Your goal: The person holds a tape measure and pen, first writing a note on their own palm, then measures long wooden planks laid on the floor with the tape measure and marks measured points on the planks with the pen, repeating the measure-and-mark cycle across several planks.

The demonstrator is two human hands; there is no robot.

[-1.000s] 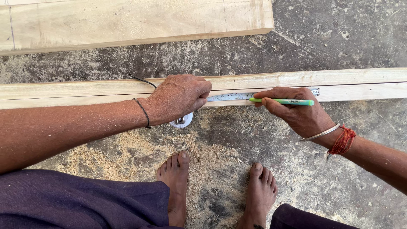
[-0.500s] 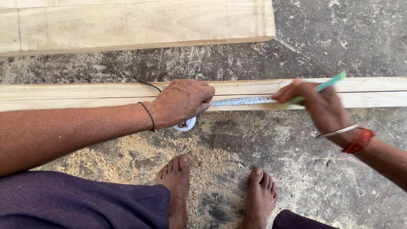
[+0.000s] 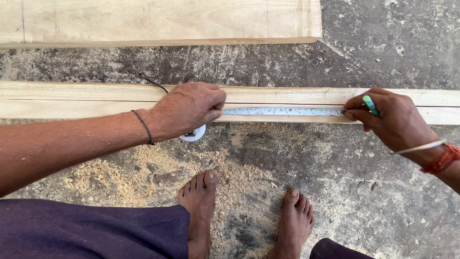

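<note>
The left hand (image 3: pixel 189 109) pinches the thin, springy tape measure (image 3: pixel 282 111) flat on the stiff plank (image 3: pixel 86 100), while the right hand (image 3: pixel 390 117) pinches its far end beside a green pencil (image 3: pixel 370 104).

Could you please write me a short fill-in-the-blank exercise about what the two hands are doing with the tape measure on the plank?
1. The left hand presses the tape measure's case against the long wooden ____.
2. The right hand pinches the far end of the tape blade and also holds a ____ pen.
3. Pale ____ is scattered on the floor around the bare feet.

Missing words: plank; green; sawdust
</note>
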